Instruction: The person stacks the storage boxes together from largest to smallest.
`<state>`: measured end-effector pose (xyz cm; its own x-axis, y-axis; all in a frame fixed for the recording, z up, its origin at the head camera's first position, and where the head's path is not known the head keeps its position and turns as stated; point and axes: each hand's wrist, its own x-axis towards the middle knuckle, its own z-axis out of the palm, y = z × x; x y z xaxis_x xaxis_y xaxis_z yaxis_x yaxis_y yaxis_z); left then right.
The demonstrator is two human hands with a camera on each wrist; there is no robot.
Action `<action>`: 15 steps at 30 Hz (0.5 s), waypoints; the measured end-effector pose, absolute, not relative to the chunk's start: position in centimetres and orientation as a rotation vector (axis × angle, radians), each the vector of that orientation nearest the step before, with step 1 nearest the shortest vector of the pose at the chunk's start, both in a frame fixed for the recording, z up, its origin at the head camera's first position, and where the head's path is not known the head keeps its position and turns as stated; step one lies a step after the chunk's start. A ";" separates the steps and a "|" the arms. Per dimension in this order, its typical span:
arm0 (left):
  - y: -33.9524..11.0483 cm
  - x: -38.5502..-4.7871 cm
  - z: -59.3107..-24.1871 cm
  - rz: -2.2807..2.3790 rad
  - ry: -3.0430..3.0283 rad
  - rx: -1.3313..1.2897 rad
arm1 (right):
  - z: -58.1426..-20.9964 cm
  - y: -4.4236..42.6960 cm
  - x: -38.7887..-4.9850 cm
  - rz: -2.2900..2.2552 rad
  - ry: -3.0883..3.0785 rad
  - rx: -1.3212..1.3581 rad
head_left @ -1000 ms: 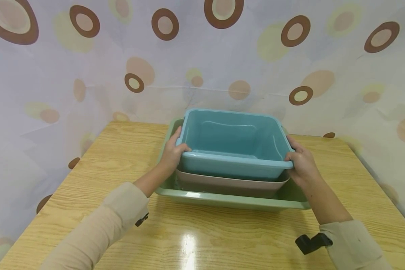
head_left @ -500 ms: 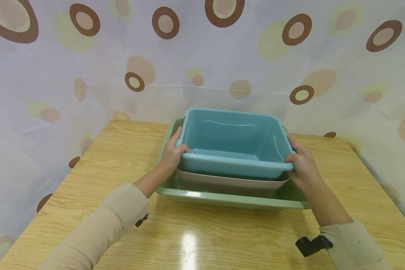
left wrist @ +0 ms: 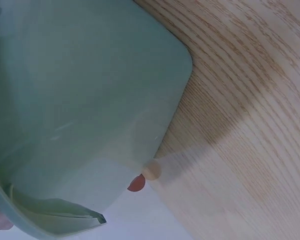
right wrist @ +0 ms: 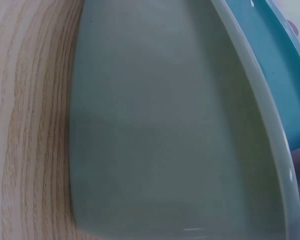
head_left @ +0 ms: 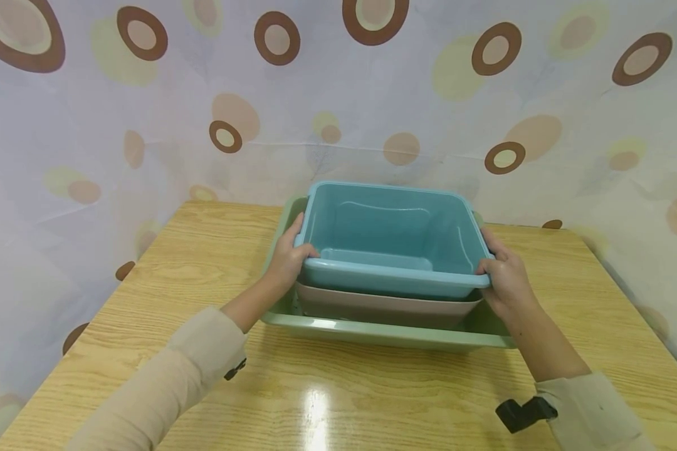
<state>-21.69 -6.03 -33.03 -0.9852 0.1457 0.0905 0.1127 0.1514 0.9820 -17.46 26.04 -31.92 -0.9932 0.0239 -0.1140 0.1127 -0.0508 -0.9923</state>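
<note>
A light blue rectangular basin (head_left: 380,225) sits in a pinkish-taupe basin (head_left: 378,308), and both are nested inside a larger pale green basin (head_left: 383,335). My left hand (head_left: 286,257) grips the blue basin's left front corner, thumb over the rim. At the right front corner my right hand (head_left: 504,275) holds the same rim, its thumb also on top. The fingers under the rim are hidden. The left wrist view is filled mostly by the green basin's outer wall (left wrist: 90,90). In the right wrist view the blue basin (right wrist: 275,70) shows beyond the green rim (right wrist: 262,95).
The basins stand on a wood-grain table (head_left: 214,238), towards its back edge. Behind it hangs a pale backdrop (head_left: 338,81) printed with brown and beige ovals. Dark straps (head_left: 524,413) hang at the sleeve cuffs.
The front rim of the blue basin has sunk very slightly, with both hands keeping their grip on it. The other two basins stay in place.
</note>
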 end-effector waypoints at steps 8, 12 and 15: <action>-6.2 -21.6 -33.3 2.009 2.368 0.253 | -31.7 25.7 -17.1 -2.222 2.130 0.168; -6.3 -21.6 -33.4 2.004 2.376 0.249 | -31.7 25.7 -17.1 -2.215 2.137 0.167; -6.3 -21.7 -33.5 2.000 2.376 0.260 | -31.6 25.7 -17.1 -2.219 2.137 0.175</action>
<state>-21.66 -6.26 -33.46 -0.9857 0.1433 0.0881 0.1113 0.1624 0.9804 -17.08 25.70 -31.64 -0.9920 0.0380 -0.1202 0.1187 -0.0400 -0.9921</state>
